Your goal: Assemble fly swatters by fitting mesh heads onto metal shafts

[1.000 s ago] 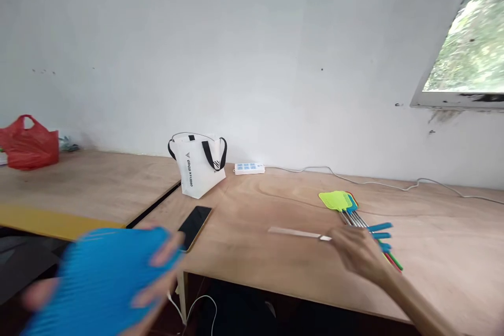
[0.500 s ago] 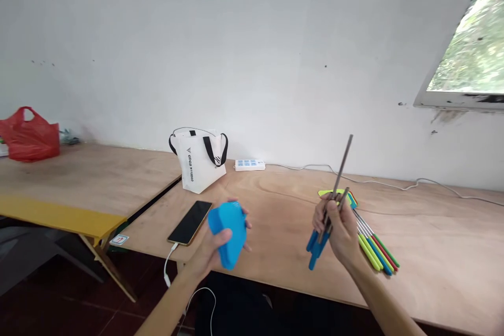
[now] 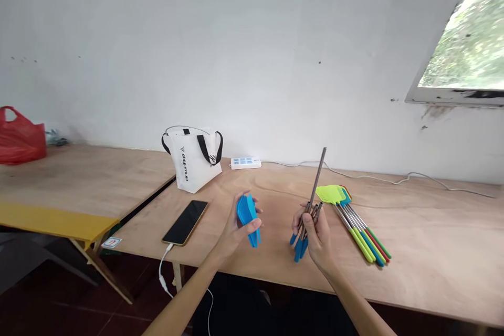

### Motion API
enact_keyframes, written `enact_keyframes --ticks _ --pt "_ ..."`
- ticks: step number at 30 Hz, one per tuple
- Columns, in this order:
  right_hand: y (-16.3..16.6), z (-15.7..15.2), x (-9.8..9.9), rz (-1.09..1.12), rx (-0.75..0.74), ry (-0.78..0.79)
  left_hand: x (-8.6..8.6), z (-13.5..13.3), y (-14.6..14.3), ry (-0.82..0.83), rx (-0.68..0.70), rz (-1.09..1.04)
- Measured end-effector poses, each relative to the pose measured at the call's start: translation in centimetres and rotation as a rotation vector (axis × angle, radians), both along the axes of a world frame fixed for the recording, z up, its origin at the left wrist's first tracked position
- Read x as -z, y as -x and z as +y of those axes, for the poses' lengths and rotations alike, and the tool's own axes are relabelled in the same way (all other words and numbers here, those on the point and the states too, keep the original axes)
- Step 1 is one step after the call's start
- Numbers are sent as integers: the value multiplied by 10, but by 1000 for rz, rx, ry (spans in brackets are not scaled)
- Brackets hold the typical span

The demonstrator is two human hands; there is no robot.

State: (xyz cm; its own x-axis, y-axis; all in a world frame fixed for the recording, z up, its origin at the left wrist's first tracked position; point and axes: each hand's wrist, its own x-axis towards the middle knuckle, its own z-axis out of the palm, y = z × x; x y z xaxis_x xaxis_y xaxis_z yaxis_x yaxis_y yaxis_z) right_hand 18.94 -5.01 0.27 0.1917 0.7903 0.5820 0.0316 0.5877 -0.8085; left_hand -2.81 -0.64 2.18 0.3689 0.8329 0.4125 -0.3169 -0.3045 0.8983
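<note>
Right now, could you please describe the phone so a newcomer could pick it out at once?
Look at the wooden table along the white wall, then at its front left corner, nearer than the white tote bag. The phone lies flat there, left of the left hand. It is the only dark, glossy slab, with a white cable hanging from its near end.

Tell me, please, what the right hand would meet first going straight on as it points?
The right hand, gripping blue-handled rods, points forward-left over the table; likely the white cable by the wall first, though depth is unclear.
</note>
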Motion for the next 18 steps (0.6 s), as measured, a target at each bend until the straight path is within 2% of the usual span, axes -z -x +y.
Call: enact_keyframes --ticks 2,4,5,8,11,14,18 --pt "3 2 4 -38 0 9 -30 4 -3 -132 -72 86" --pt "7 4 8 -78 2 16 -69 12 -14 -251 -118 136" --pt "8 5 10 -97 2 18 -91 18 -21 -294 -153 86" --pt "12 8 14 -146 -15 24 -153 37 -51 -333 -247 -91" --pt "14 9 16 -180 -31 31 -201 50 -82 -376 -279 -65" --pt "15 8 15 -181 -30 35 -223 51 -104 -488 -232 128" --pt "15 7 11 -150 -29 19 -223 48 -119 -551 -87 436"
